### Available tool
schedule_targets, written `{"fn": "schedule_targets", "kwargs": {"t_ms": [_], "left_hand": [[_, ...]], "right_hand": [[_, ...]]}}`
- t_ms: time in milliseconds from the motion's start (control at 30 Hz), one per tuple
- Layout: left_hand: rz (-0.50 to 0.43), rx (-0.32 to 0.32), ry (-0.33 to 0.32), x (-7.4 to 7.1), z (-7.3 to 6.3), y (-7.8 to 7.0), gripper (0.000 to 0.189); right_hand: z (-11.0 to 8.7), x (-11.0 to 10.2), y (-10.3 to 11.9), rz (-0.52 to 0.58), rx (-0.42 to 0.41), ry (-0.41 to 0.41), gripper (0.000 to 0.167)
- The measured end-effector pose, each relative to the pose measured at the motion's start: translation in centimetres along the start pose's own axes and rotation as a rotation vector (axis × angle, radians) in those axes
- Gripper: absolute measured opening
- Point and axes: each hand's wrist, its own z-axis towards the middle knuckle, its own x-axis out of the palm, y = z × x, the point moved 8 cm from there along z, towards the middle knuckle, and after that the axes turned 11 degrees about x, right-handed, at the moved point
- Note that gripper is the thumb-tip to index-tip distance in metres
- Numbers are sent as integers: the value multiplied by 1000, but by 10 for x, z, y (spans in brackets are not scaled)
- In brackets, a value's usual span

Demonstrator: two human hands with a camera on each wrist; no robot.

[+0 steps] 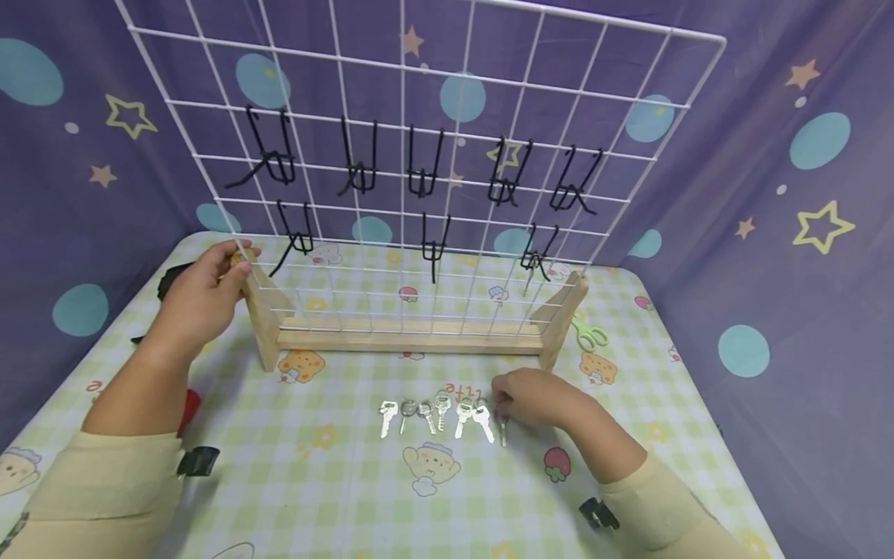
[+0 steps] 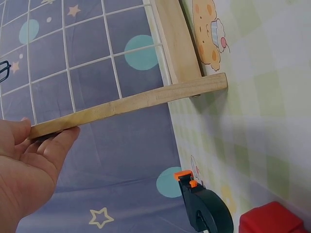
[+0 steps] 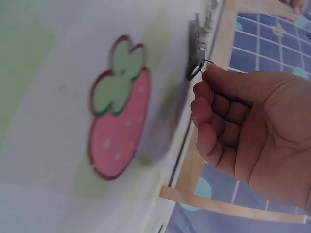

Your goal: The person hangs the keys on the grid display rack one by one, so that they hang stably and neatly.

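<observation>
My left hand [image 1: 206,291] grips the top of the wooden side support [image 1: 261,330] of a white wire grid rack [image 1: 403,93], thumb on one face and fingers on the other. Low at the right, my right hand [image 1: 536,396] pinches the ring of a small metal key [image 1: 503,433] between thumb and fingertips, close over the tablecloth. In the right wrist view the key [image 3: 194,43] extends from that ring. Several other keys [image 1: 441,404] lie in a row to its left. Black double hooks [image 1: 362,177] hang on the grid in two rows; a key [image 1: 530,273] hangs from the lower right one.
Green scissors [image 1: 592,337] lie behind the rack's right support. A dark tape dispenser [image 2: 214,211] with orange parts and a red object [image 2: 269,221] are on the left side. A checked cloth [image 1: 314,481] covers the table, and purple curtains [image 1: 789,310] surround it.
</observation>
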Motion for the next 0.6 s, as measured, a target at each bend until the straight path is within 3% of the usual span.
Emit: {"fn": "schedule_targets", "kwargs": {"t_ms": [233,467,600], "left_hand": [[-1,-10,12,1,1,2,58],[20,-8,14,-1,1,1,58],[23,-8,13,0,1,2,58]], "right_hand": [[-16,-30,0,80,-50,-121,13],[-35,-67,7,285,-74,-223,5],[-44,-85,17,384,-127,-327,4]]}}
